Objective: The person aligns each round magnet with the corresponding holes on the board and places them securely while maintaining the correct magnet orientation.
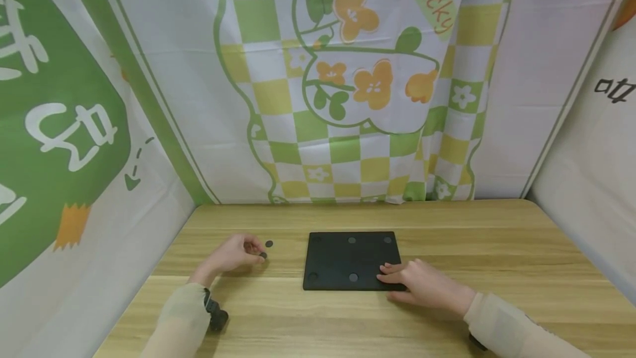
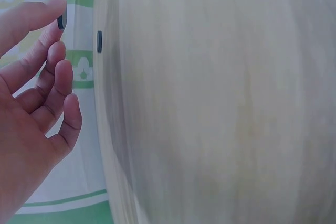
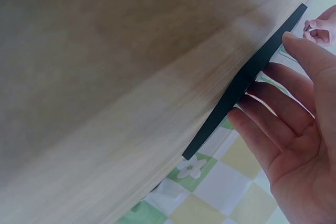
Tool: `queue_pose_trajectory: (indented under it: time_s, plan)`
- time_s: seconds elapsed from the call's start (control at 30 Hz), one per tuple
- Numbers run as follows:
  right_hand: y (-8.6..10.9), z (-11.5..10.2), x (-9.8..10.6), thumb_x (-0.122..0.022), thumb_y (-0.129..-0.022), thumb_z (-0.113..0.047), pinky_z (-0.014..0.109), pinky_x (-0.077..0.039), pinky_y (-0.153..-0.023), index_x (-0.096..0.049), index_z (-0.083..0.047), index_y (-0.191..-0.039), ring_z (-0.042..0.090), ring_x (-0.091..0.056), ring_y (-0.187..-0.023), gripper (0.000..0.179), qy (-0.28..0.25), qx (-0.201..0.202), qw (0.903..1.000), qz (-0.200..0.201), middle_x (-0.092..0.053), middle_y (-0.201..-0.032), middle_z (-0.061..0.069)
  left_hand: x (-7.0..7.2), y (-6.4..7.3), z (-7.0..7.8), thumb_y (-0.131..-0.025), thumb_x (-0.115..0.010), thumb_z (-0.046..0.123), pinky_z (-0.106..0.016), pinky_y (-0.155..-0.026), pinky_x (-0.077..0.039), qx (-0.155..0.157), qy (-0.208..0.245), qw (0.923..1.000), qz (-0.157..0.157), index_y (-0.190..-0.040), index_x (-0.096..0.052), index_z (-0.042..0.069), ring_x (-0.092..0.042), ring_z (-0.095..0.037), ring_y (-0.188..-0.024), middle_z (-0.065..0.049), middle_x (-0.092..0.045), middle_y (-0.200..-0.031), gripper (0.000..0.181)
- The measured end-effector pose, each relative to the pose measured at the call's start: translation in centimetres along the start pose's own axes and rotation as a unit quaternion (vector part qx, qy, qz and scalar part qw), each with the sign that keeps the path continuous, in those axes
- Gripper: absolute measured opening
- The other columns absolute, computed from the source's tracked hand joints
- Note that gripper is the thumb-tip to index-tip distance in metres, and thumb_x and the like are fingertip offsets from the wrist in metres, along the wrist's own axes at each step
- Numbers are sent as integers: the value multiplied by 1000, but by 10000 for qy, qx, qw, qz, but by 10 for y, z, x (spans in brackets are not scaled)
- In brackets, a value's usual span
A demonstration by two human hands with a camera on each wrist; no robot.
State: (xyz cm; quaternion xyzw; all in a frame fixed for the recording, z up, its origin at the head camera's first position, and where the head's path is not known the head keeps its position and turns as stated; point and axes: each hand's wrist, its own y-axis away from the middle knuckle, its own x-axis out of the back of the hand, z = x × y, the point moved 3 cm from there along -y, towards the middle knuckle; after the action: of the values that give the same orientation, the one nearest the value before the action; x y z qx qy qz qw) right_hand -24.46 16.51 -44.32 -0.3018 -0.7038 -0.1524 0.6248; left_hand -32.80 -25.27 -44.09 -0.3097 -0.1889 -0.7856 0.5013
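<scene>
My left hand (image 1: pixel 237 253) is over the table's left part, pinching a small dark disc (image 2: pixel 62 21) between thumb and index finger, the other fingers loosely bent. A second dark disc (image 1: pixel 269 243) lies on the wood just beyond those fingertips. Right of it, a thin black rectangular board (image 1: pixel 330 261) lies flat, with several round discs along its far and near sides, such as the grey disc (image 1: pixel 354 277). My right hand (image 1: pixel 422 283) rests at the board's near right corner, fingers extended on its surface and thumb by the near edge. That corner is covered by the hand.
The wooden table (image 1: pixel 462 225) ends at a hanging cloth (image 1: pixel 348 153) with green and yellow checks behind it. Printed cloth also hangs on the left and right sides. A dark wrist camera (image 1: pixel 216 314) sits on the left forearm.
</scene>
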Motion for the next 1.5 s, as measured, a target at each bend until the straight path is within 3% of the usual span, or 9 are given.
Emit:
queue_pose_trajectory:
  time_s: [0.4, 1.03, 1.5]
  plan:
    - [1, -3, 1, -66, -89, -33, 38, -57, -83, -66, -8, -121, 24, -63, -111, 40, -46, 106, 9999, 63, -63, -123, 14, -9, -5, 14, -78, -76, 13, -23, -68, -49, -169, 35, 9998, -81, -96, -66, 2, -55, -16, -81, -9, -62, -91, 24]
    - [0, -3, 2, -66, -88, -32, 38, -56, -85, -66, -8, -121, 23, -62, -113, 40, -36, -44, 10000, 30, -62, -124, 12, -24, -16, 28, -78, -77, 13, -22, -66, -48, -366, 108, 9991, -180, -92, -66, 3, -53, -16, -79, -11, -62, -92, 20]
    - [0, -1, 1, -66, -89, -32, 39, -56, -85, -66, -8, -121, 22, -62, -113, 40, -25, -22, 10000, 42, -62, -124, 12, -35, -24, 36, -78, -77, 13, -24, -67, -46, -564, -119, 9981, -217, -90, -67, 8, -51, -16, -78, -8, -59, -90, 16]
